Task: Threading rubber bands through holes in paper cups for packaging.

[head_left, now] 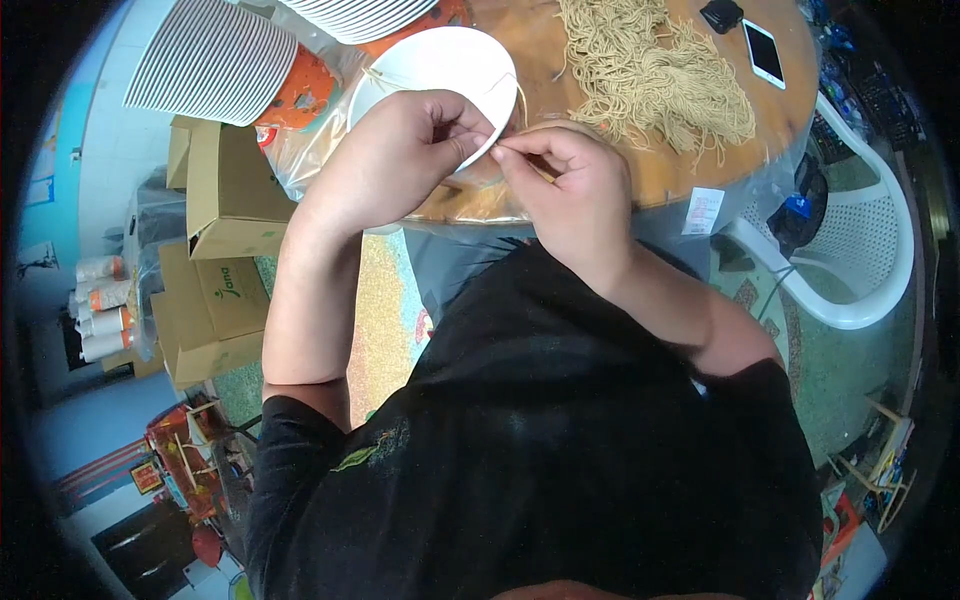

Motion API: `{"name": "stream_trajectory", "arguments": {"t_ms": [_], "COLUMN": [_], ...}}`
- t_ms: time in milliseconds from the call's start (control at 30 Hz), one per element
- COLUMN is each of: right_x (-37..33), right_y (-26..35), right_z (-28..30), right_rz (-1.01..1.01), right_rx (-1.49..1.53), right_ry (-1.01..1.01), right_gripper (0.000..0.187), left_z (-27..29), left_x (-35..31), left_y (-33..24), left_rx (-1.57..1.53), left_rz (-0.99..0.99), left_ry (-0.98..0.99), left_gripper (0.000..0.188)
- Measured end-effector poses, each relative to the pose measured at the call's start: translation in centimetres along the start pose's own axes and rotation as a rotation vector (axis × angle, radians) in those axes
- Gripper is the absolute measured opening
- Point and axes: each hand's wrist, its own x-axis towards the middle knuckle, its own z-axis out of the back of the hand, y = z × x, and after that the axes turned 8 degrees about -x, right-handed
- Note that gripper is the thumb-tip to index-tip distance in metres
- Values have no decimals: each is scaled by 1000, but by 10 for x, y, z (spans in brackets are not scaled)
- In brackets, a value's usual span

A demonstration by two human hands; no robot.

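Observation:
A white paper bucket (455,62) is tilted toward me at the near edge of the round table. My left hand (425,140) reaches over its mouth, fingers closed on the rim, with some fingertips hidden inside. A thin beige cord (523,104) passes along the bucket's right side toward my right hand (575,175). The right thumb and forefinger pinch together at the rim, close to the left fingertips, apparently on this cord. Another bit of cord shows inside the bucket at its far left.
A heap of beige cords (665,85) lies on the wooden table (530,45), near a phone (764,53) and a small black object (721,15). Stacked white buckets (212,60) stand at the left. Cardboard boxes (235,195) are below them; a white plastic chair (860,230) stands right.

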Motion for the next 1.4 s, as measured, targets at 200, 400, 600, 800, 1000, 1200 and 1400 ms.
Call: {"name": "stream_trajectory", "arguments": {"t_ms": [200, 400, 600, 800, 1000, 1200, 1400], "right_x": [1, 32, 54, 56, 39, 34, 35], "right_y": [-2, 10, 14, 14, 23, 24, 20], "right_z": [-1, 15, 29, 33, 25, 19, 16], "right_rz": [-8, -25, -54, -21, -88, 5, 45], "right_rx": [423, 603, 522, 303, 384, 77, -16], "right_ry": [-99, -102, 297, 458, 337, 93, 59], "right_gripper": [13, 21, 15, 19, 20, 13, 12], "left_z": [-9, -18, -26, -25, -36, -44, -47], "left_x": [-4, -10, -6, 0, -4, -4, -4], "left_y": [-15, -15, -15, -8, -17, -12, -7], "left_rx": [149, 440, 343, 9, -17, 256, 145], "left_rz": [3, -246, -370, -177, -74, -360, -400], "left_ry": [-67, -227, -352, -247, -316, -427, -434], "left_gripper": [18, 15, 17, 14, 13, 13, 18]}}
